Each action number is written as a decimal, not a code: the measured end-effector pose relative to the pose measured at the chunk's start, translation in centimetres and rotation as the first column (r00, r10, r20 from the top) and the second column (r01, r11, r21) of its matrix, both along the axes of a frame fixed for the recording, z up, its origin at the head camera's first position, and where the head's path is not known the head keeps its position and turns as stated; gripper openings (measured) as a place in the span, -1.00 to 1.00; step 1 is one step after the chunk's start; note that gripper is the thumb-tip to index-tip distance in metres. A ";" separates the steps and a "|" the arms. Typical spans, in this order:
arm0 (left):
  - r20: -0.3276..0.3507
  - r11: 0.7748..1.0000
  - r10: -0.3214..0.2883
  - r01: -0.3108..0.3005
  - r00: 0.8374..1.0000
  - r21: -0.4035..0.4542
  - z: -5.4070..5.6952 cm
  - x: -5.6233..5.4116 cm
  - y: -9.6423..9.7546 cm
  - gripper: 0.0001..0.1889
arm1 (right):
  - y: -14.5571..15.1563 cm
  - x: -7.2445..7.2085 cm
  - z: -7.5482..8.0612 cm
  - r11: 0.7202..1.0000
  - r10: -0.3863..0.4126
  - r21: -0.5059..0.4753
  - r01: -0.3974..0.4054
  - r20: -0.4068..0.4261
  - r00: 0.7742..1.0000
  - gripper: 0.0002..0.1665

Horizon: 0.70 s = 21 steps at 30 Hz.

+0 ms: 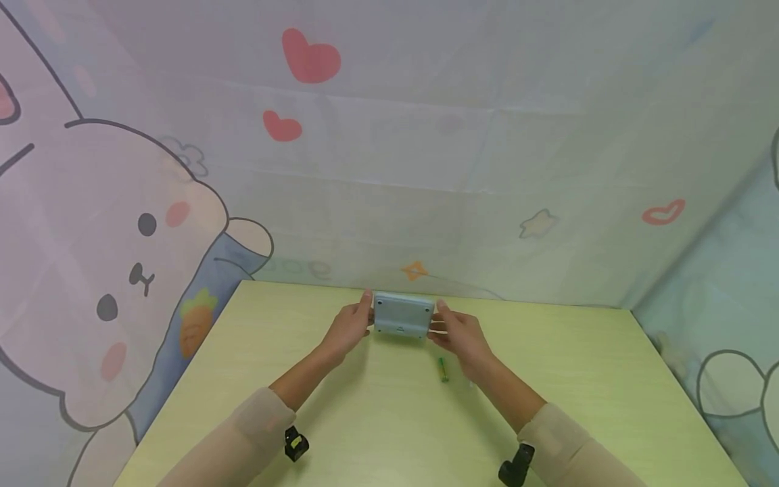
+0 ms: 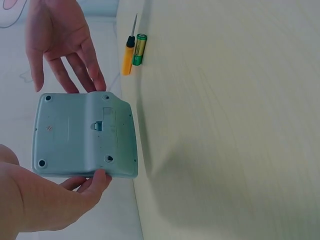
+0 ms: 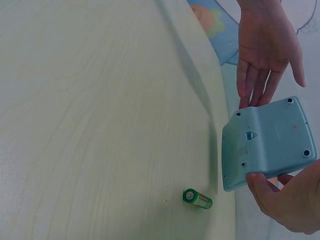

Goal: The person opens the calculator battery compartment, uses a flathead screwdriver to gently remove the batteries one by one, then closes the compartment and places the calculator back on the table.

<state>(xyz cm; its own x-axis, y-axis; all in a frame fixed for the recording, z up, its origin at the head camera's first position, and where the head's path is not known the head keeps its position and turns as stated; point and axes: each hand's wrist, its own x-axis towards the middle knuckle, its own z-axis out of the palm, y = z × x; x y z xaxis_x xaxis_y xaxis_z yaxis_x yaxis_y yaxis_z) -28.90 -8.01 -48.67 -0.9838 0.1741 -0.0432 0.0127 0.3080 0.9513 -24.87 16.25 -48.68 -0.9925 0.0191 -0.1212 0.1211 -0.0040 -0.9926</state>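
Observation:
A light-blue calculator (image 1: 404, 315) is tilted up off the table, its underside towards me. Several round feet and a small latch (image 2: 98, 126) show on that underside; its front face is hidden. My left hand (image 1: 349, 329) bears on one side edge and my right hand (image 1: 460, 335) on the opposite one. In the left wrist view the right hand (image 2: 64, 42) has straight fingers touching the edge, thumb held apart. Likewise, the left hand (image 3: 266, 55) shows a flat palm and straight fingers in the right wrist view.
A green battery (image 2: 140, 49) lies on the pale table (image 1: 389, 419), beside a screwdriver (image 2: 129, 56) with a yellow handle. Behind the table's far edge hangs a printed cloth (image 1: 426, 155) with hearts and a cartoon rabbit.

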 end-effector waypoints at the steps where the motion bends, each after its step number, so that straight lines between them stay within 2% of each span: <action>1: 0.003 1.000 -0.003 0.003 1.000 0.001 0.0 0.0 0.0 -0.15 | 0.0 0.0 0.0 1.000 -0.003 -0.002 0.003 0.001 1.000 -0.20; 10: 0.016 1.000 -0.001 0.001 1.000 0.008 0.1 0.1 -0.2 -0.19 | -0.2 -0.3 -0.4 0.999 -0.034 -0.027 0.034 -0.017 0.999 -0.35; 21: 0.030 0.999 -0.034 0.034 0.999 0.004 -0.1 0.4 -0.2 -0.29 | -0.6 -0.1 -0.3 0.996 -0.080 -0.031 0.079 -0.015 0.997 -0.48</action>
<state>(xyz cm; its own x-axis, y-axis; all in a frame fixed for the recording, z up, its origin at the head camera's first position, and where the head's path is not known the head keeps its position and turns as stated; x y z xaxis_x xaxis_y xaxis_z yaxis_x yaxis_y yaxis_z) -28.45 -8.22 -48.77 -0.9756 0.2076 -0.0719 -0.0055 0.3043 0.9526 -24.92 15.64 -49.02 -0.9897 0.0946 -0.1073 0.1036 -0.0429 -0.9937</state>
